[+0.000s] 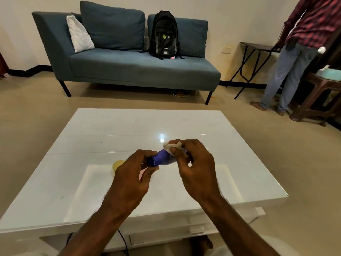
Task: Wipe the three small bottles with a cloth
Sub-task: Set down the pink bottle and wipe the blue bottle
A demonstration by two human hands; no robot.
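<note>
Above the white glass table (92, 137), your left hand (132, 174) grips the cap end of a small blue bottle (163, 159) held on its side, while your right hand (195, 163) pinches a crumpled pale cloth (172, 145) against its other end, a yellowish bottle (118, 164) standing just beyond your left hand.

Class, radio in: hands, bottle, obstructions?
Left hand gripping purple bottle. Right hand pressing cloth on it. Yellow object behind left hand, not obstructing.
</note>
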